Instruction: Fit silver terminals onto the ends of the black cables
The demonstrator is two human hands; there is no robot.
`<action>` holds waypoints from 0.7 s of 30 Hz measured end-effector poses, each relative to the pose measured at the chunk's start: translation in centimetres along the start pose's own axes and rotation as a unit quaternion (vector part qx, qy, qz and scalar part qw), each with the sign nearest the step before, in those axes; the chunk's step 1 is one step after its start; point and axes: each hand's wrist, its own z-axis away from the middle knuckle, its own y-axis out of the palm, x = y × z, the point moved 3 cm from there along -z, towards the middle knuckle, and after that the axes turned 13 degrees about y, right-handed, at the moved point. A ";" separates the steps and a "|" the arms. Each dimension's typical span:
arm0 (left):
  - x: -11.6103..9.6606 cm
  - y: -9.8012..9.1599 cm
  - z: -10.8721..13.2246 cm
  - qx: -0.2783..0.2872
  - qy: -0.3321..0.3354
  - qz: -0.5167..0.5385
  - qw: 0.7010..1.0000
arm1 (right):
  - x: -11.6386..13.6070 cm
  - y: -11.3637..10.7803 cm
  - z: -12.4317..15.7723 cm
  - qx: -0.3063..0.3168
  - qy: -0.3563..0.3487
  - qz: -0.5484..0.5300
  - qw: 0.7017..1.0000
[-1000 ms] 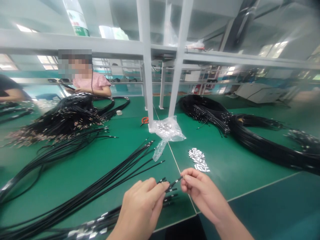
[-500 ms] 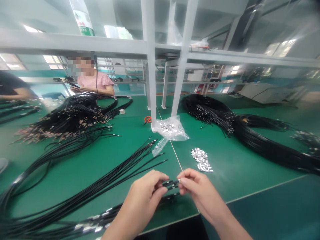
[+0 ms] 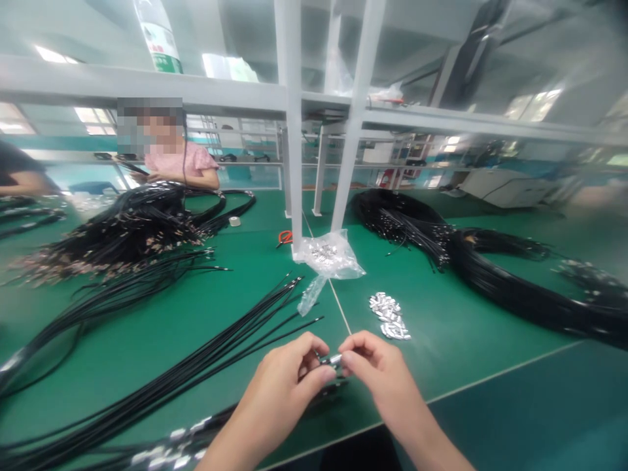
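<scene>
My left hand is closed around a black cable near its tip; some of the cable is hidden by the fingers. At that tip my right hand pinches a small silver metal sleeve, which meets the cable end. How far the sleeve sits over the cable I cannot tell. Below the hands lie more black cable ends, partly covered by my left hand. A pile of loose silver sleeves rests on the green table just beyond my right hand.
An open plastic bag holds more sleeves at the shelf post. Orange-handled cutters lie beside it. Long black cables stretch out on the left, with a thick cable coil to the right. A person sits across the table.
The silver sleeve now shows clearly between my hands at the cable tip. My right hand has shifted slightly left, closer to my left hand. The whole view has moved a little.
</scene>
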 end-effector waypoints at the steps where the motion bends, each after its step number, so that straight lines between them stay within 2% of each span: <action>1: -0.1 0.0 -0.1 0.004 0.007 -0.014 1.000 | 0.4 0.0 0.2 -0.019 -0.020 0.028 0.999; 3: -0.1 -0.4 0.0 0.009 0.011 -0.049 0.999 | 1.1 0.1 0.7 -0.045 -0.053 0.074 0.995; 8: 0.0 -1.7 1.2 0.060 -0.007 -0.169 0.984 | 1.9 0.6 1.5 -0.050 -0.071 0.139 0.986; 14: -1.2 0.1 0.2 0.051 0.017 -0.140 0.989 | 2.6 0.2 2.1 -0.056 -0.112 0.216 0.968; 16: -0.7 0.0 0.3 0.061 0.000 -0.164 0.985 | 2.6 0.0 2.1 -0.055 -0.128 0.234 0.962; 19: 0.8 -1.2 1.4 0.089 -0.041 -0.234 0.967 | 2.5 0.0 2.1 -0.056 -0.123 0.235 0.963; 21: 1.4 -1.9 1.9 0.073 -0.038 -0.261 0.962 | 2.6 0.2 2.3 -0.058 -0.107 0.222 0.967</action>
